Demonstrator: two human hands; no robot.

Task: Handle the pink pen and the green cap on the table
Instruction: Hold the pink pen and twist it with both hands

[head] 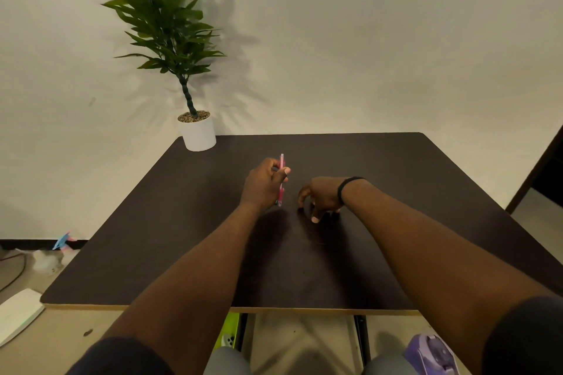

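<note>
- Pink plastic pen (281,179): slim translucent barrel, held near upright above the dark brown rectangular worktop (396,161), mid-depth, a little left of centre.
- Left hand (263,184): grip pinching the pen at about mid-barrel, thumb pressed on the right side and fingers curled behind; both ends stick out, top toward the far edge, tip pointing down and near.
- Likely held upright and clear of the surface so the free end is open for capping or uncapping; that's a guess.
- Right hand (321,198): just right of the pen, apart from it, fingers curled down with tips on or just above the worktop; black band on the wrist.
- Right grip: cannot tell if it pinches anything; palm hides what's under it.
- Green cap: not visible, possibly under the right hand's fingers.
- White cylindrical pot with a leafy green plant (198,134): far-left corner, well apart from both hands.
</note>
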